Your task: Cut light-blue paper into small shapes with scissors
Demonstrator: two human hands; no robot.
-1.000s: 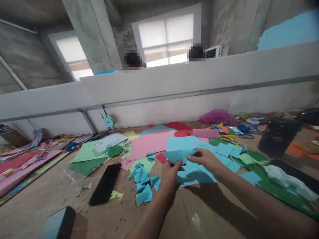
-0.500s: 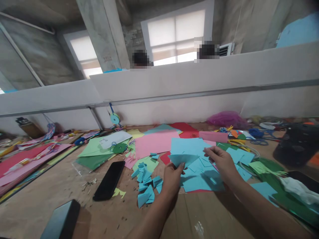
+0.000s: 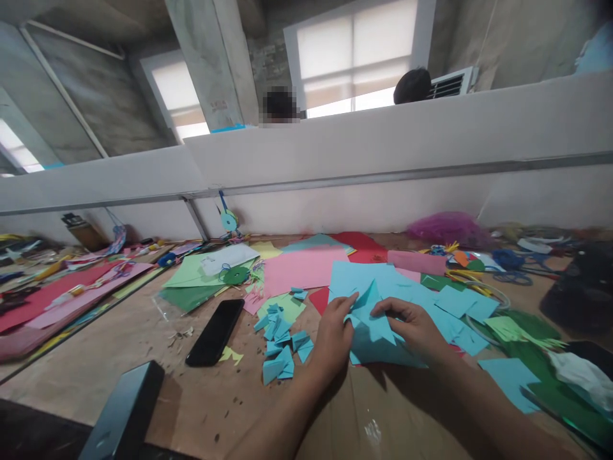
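Head view. Lowered since half a second ago: folded blue paper [image 3: 371, 316], then held up off the pile, now down on the spread of blue sheets [image 3: 383, 278], near the middle of the surface [image 3: 143, 358]. Drawn in beside it: right hand [image 3: 416, 326], earlier off to the side at a loose sheet, now with curled fingertips on the paper's right half; cannot tell whether pinching or only pressing. Left hand [image 3: 332, 335] at the paper's left edge as before, grip closed on it, fingers laid over the top.

Folded paper: thin matte card, sky blue, creased into a jagged shape with sharp triangular points. Beneath it, flat squares and rectangles of the same blue, overlapping. Just left of the left hand, a heap of small folded blue pieces [image 3: 282, 348], wedge-shaped. Farther left, a glossy black phone [image 3: 215, 332], lying flat. Behind, a large pink sheet [image 3: 299, 268] and green sheets [image 3: 191, 287], smooth and thin. Surface itself brown, scuffed, littered with paper slivers. Far back right, a fluffy purple tuft [image 3: 447, 227]. Bottom left, a dark box-shaped object [image 3: 122, 412], blurred. Along the back, a plain white partition [image 3: 383, 153], with the tops of two other people's heads above it.
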